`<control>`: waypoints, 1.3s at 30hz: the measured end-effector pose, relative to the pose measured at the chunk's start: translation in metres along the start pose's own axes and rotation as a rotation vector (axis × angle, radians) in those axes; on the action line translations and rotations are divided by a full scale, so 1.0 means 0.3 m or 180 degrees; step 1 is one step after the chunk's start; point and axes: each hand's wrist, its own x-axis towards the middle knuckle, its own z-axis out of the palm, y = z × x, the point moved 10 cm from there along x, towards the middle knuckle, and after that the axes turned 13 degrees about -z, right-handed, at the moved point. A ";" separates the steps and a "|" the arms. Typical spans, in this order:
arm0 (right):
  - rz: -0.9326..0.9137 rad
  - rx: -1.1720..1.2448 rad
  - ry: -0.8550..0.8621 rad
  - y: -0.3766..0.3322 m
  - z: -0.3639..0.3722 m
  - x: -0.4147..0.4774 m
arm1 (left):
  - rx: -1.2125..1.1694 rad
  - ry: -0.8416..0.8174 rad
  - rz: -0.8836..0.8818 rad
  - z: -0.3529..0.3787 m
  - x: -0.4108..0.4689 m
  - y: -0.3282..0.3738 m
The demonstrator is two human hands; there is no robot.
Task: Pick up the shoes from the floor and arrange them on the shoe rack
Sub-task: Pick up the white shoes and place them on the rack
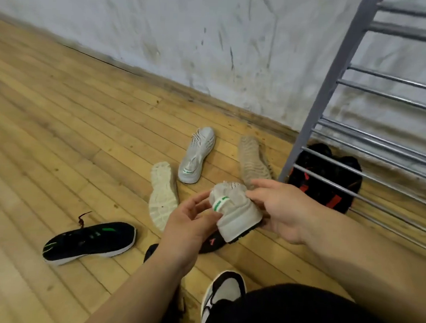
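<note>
A white knit shoe (236,209) with a green-lettered heel tab is held above the floor, heel toward me. My left hand (189,225) pinches its heel tab, and my right hand (279,207) grips its right side. On the floor beyond lie its white mate (197,155) upright, a white shoe sole-up (162,195) and a tan shoe sole-up (252,162). A black shoe with green stripes (91,242) lies on its side at left. A black-and-red shoe (212,242) shows beneath the held one. The grey metal shoe rack (320,108) stands at right.
A black-and-red pair (325,177) sits on the floor under the rack's lowest bars. A grey-and-black shoe (222,292) lies by my dark-clothed knee (309,319). A scuffed white wall (191,32) runs behind; open wooden floor (44,122) stretches left.
</note>
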 end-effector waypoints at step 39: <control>-0.1844 -0.1236 0.0330 -0.649 -0.197 -0.413 | 0.0887 0.1368 0.1836 -0.009 -0.288 0.684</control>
